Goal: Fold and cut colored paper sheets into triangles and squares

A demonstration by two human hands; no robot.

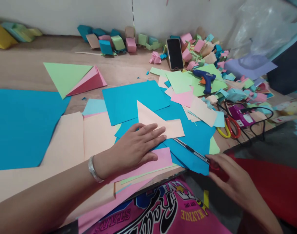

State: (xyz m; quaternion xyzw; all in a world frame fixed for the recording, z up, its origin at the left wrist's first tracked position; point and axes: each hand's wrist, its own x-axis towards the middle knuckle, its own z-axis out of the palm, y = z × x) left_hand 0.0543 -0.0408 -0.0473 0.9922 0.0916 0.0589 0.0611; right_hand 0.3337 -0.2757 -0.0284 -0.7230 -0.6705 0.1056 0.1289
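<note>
My left hand point(141, 143) lies flat, fingers stretched out, over the lower part of a folded peach paper point(174, 128). A pointed flap of that paper rises above the fingers, and a rectangular part sticks out to the right. My right hand point(232, 177) is closed on the end of a slim silver utility knife point(192, 151). The knife's far tip reaches the lower edge of the peach paper. Beneath both lie blue paper sheets point(199, 130). A pink sheet point(160, 157) shows below my left hand.
A blue glue gun point(206, 79), a phone point(175, 54) and scissors point(229, 126) are at the right, among many small folded paper pieces. A green folded triangle point(67, 76) lies at the left, near a large blue sheet point(24, 126). Folded paper blocks point(106, 47) line the wall.
</note>
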